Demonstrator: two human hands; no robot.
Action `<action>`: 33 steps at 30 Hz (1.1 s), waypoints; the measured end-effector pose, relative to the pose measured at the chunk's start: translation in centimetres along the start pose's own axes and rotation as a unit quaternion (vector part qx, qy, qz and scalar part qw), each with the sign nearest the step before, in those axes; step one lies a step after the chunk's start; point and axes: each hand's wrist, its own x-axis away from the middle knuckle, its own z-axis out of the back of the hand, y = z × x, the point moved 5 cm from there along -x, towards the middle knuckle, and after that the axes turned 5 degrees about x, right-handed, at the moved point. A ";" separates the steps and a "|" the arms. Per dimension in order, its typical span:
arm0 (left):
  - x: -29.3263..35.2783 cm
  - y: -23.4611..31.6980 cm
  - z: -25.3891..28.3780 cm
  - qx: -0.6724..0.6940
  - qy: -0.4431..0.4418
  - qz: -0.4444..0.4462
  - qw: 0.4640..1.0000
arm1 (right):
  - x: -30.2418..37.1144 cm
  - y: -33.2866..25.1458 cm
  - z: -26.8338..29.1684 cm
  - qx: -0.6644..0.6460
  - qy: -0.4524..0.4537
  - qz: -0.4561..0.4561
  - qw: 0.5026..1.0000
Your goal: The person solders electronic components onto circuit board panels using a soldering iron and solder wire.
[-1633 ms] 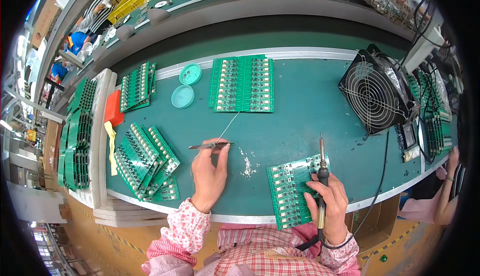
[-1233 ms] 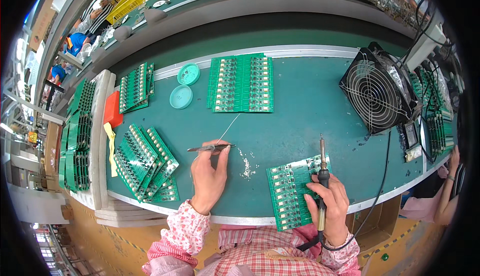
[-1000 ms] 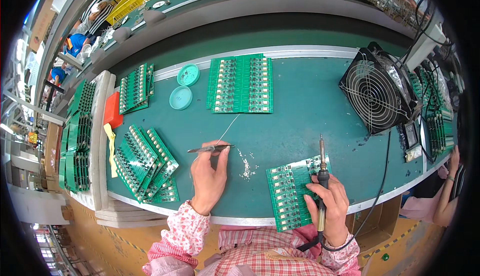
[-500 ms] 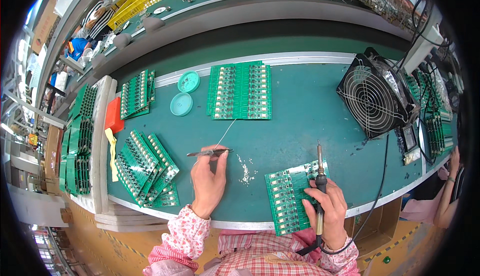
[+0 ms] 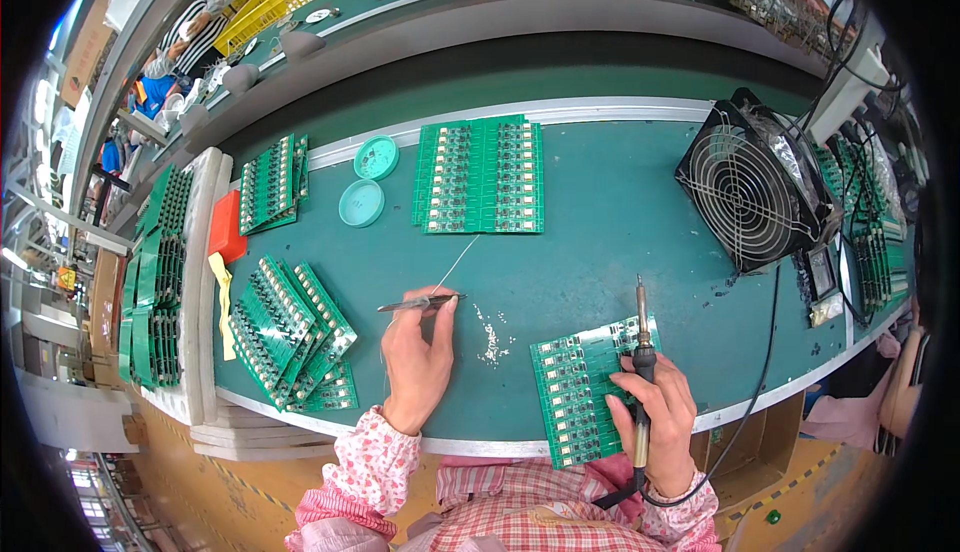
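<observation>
Pinched in my left hand (image 5: 418, 367) is a pair of dark metal tweezers (image 5: 422, 303), pointing right. A thin strand of solder wire (image 5: 459, 263) also runs out of that hand toward the far side. Just right of the tweezers lies a scatter of tiny white parts (image 5: 491, 340). My right hand (image 5: 660, 410) is closed around a soldering iron (image 5: 643, 357), its tip pointing away from me. Under the iron and that hand, a green circuit board panel (image 5: 579, 392) with rows of components lies at the table's near edge. The iron's tip is beyond the board's far edge.
Another stack of green panels (image 5: 480, 177) lies at the far middle, beside two small turquoise dishes (image 5: 362, 203). More boards (image 5: 290, 337) are piled at left, near a red block (image 5: 227, 227). A black fan (image 5: 745, 192) stands at right; the iron's cord (image 5: 765, 372) loops nearby.
The view has shifted very slightly. Both hands keep their grips and stay almost where they were; the iron and tweezers have barely moved.
</observation>
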 end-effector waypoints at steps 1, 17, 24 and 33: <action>0.1 0.0 -0.1 0.001 -0.001 0.000 1.000 | 0.1 0.0 0.1 0.001 -0.001 -0.001 1.000; 4.2 4.6 -2.9 0.113 -0.082 -0.072 0.988 | 0.7 -0.9 0.4 0.052 0.018 0.010 0.998; 4.5 4.5 -3.5 0.124 -0.087 -0.078 0.985 | 0.5 -0.6 0.7 0.046 0.024 0.011 0.999; 4.5 4.9 -4.0 0.059 -0.100 -0.140 0.983 | 1.2 -0.4 1.6 0.033 0.102 0.025 0.994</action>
